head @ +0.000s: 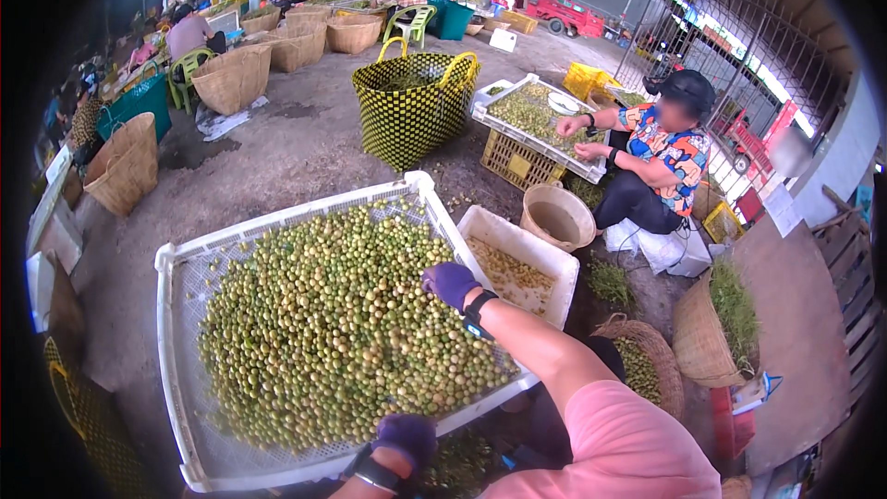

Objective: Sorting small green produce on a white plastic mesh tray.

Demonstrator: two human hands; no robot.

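A white plastic mesh tray [183, 360] lies before me, heaped with small round green and yellow fruits [326, 312]. My right hand [449, 284], in a purple glove with a dark band at the wrist, is at the fruits near the tray's right side. Its fingertips are hidden, so I cannot see whether it pinches a fruit. My left hand [407, 438], also gloved in purple, is by the tray's near edge, and its fingers are turned out of sight. Beside the tray, past my right hand, sits a white box [565, 284] with yellowish fruits on its floor.
A co-worker [665, 152] sits at another fruit tray [589, 170] on a yellow crate [516, 159]. A beige bucket [558, 215] is beside the white box. Farther off are a black-and-yellow woven basket [416, 118] and a wicker basket [232, 80]. Fruits fill a basket [669, 367] at right.
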